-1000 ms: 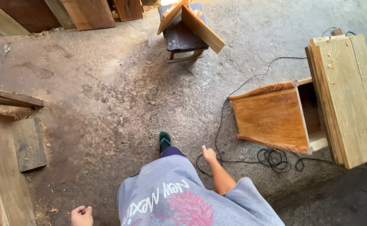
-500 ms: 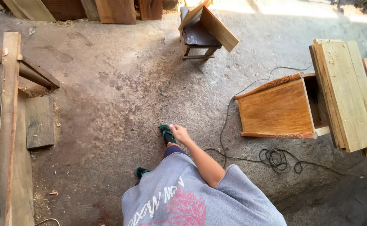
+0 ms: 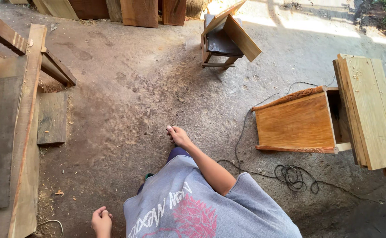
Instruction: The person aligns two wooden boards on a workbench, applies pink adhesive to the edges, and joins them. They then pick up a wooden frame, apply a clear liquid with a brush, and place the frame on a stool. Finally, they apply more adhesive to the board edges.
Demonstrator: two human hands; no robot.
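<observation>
Well, both hands empty: right hand (image 3: 179, 135) loosely curled, swinging fwd, left hand (image 3: 101, 220) fisted low. Nearest thing, black cable (image 3: 294, 177) (coiled just beside wooden cabinet (image 3: 296, 123)), could snag a foot, I'd judge.

Planks (image 3: 23, 132) lie along the left, boards (image 3: 140, 11) lean at the far wall. Stool (image 3: 221, 42) ahead, with a board (image 3: 241, 37) on it. To the right a cabinet (image 3: 296, 123) on its side, panels (image 3: 367, 110) stacked just beyond, cable (image 3: 294, 176) coiled in front.

Concrete floor (image 3: 127, 101): cabinet (image 3: 296, 121), cable (image 3: 292, 176) (coiled), planks (image 3: 369, 110).
</observation>
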